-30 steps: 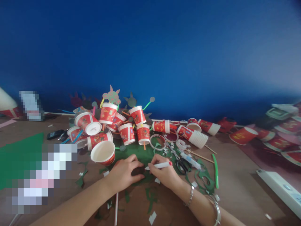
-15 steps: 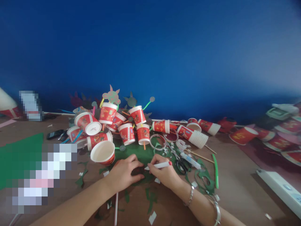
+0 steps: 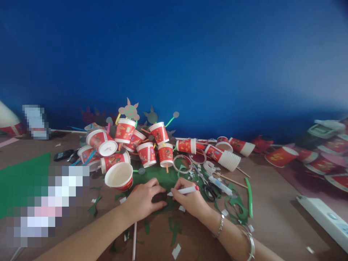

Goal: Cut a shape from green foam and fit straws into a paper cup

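My right hand (image 3: pixel 187 199) pinches a white marker (image 3: pixel 185 190) with a red end, its tip pointing left, low over the work spot. Opposite it, my left hand (image 3: pixel 144 199) rests with thumb and fingers apart at the edges of a dark green piece of paper (image 3: pixel 159 197). Whether the marker tip touches the paper is too small to tell. Just beyond my left hand, a white-lined paper cup (image 3: pixel 119 175) lies tilted with its mouth towards me. Black-handled scissors (image 3: pixel 210 191) and a glue tube (image 3: pixel 220 185) lie beyond my right hand.
Red paper cups (image 3: pixel 165 155) with straws and paper cut-outs are heaped at the back. Tape rolls (image 3: pixel 182 164) and a cup stack (image 3: pixel 223 158) lie right of them. Green scraps (image 3: pixel 174 230) litter the front. A power strip (image 3: pixel 326 221) is far right, green paper (image 3: pixel 24 185) left.
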The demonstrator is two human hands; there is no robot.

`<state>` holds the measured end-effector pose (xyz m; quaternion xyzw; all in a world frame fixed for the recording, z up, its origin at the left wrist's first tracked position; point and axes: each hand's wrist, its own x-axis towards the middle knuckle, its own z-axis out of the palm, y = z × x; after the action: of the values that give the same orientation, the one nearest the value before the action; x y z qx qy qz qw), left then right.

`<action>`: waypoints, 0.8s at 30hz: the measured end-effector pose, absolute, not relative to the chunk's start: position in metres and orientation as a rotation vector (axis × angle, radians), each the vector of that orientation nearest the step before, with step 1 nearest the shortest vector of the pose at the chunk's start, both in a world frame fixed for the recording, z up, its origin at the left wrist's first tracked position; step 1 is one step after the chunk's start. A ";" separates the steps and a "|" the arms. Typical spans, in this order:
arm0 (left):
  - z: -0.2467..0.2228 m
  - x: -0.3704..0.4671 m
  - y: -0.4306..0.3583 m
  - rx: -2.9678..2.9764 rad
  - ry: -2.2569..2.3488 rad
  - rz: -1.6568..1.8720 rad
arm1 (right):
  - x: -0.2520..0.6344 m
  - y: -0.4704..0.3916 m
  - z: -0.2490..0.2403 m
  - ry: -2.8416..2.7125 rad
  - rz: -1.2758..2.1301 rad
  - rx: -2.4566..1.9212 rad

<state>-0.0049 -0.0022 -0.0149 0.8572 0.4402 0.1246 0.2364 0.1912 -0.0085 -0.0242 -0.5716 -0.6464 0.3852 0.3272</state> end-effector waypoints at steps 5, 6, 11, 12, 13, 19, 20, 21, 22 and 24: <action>-0.016 -0.005 -0.002 2.352 1.210 0.337 | 0.190 -0.008 -0.024 -1.691 0.992 -1.499; -0.016 -0.005 -0.002 2.354 1.212 0.338 | 0.190 -0.008 -0.024 -1.690 0.990 -1.500; -0.016 -0.005 -0.001 2.361 1.208 0.346 | 0.191 -0.008 -0.025 -1.691 0.980 -1.496; -0.016 -0.005 -0.001 2.362 1.204 0.347 | 0.191 -0.008 -0.026 -1.687 0.983 -1.490; -0.016 -0.005 -0.001 2.362 1.201 0.349 | 0.191 -0.007 -0.026 -1.676 0.996 -1.485; -0.017 -0.005 -0.001 2.365 1.204 0.345 | 0.191 -0.007 -0.025 -1.630 1.066 -1.484; -0.017 -0.005 -0.001 2.366 1.204 0.345 | 0.191 -0.008 -0.025 -1.646 1.053 -1.485; -0.017 -0.005 -0.001 2.366 1.204 0.346 | 0.191 -0.008 -0.024 -1.661 1.041 -1.486; -0.017 -0.005 -0.001 2.366 1.204 0.346 | 0.191 -0.008 -0.024 -1.673 1.034 -1.484; -0.017 -0.006 -0.002 2.364 1.206 0.346 | 0.192 -0.008 -0.025 -1.681 1.035 -1.474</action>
<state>-0.0057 -0.0016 -0.0169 0.8596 0.4383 0.1258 0.2306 0.1916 -0.0085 -0.0246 -0.5644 -0.6434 0.3961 0.3325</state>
